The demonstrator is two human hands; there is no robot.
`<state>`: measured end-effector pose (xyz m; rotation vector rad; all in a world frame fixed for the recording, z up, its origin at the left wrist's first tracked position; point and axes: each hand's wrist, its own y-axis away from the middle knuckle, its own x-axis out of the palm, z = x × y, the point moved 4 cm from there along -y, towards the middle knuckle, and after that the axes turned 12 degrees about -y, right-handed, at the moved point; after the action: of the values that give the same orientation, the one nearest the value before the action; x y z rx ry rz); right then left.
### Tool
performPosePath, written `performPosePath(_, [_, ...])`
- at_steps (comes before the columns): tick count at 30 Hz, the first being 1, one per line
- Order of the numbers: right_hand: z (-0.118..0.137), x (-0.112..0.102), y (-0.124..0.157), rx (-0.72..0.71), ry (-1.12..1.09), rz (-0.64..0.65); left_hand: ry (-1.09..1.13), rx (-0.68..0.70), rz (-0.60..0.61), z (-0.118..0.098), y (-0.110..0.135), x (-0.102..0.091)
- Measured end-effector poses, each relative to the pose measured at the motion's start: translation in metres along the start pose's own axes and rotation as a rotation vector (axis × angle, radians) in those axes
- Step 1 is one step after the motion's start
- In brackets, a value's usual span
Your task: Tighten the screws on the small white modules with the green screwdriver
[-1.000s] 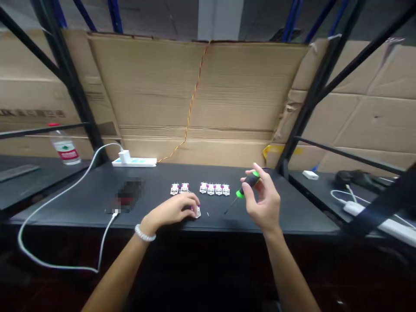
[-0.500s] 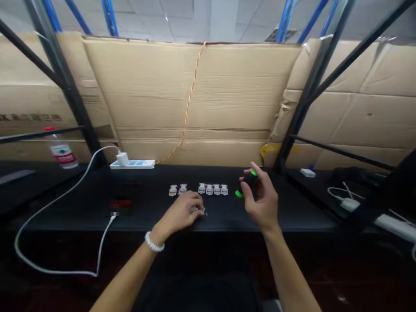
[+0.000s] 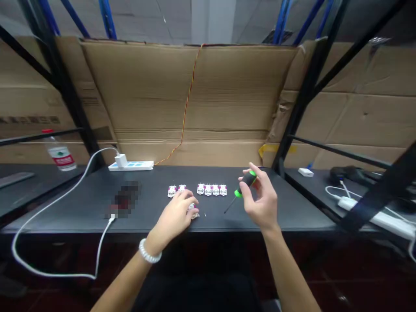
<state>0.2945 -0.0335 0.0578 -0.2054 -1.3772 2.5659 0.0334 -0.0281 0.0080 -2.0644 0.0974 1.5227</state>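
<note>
My left hand [image 3: 176,214] rests on the black table [image 3: 81,208], its fingers curled over a small white part [image 3: 194,213] near the front edge. A tiny screw [image 3: 205,214] lies just right of it. My right hand [image 3: 261,198] hovers above the table and grips a screwdriver [image 3: 244,185] with a black and green handle, tip pointing down-left. Behind my left hand lie two small white-and-red parts [image 3: 175,190], and to their right a row of several more [image 3: 211,190].
A white power strip [image 3: 131,165] with a charger and white cable [image 3: 58,199] sits at the back left, beside a blurred dark device [image 3: 125,198]. A water bottle [image 3: 57,151] stands far left. Cardboard [image 3: 195,99] walls the back. Cables and adapters [image 3: 347,195] lie on the right table.
My left hand shifted slightly left and nearer over the white part. The right hand with the screwdriver stayed nearly in place. The camera view moved a little.
</note>
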Motion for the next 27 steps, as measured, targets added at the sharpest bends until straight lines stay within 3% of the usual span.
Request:
performPosePath(8, [0.000, 0.000, 0.000, 0.002, -0.002, 0.001, 0.025, 0.080, 0.214, -0.010, 0.004, 0.008])
performPosePath(18, [0.000, 0.001, 0.000, -0.004, 0.004, 0.028, -0.020, 0.171, 0.279, -0.026, 0.006, 0.004])
performPosePath(27, [0.000, 0.001, -0.001, 0.004, 0.007, 0.034, -0.040, 0.187, 0.227, -0.031, 0.011, 0.011])
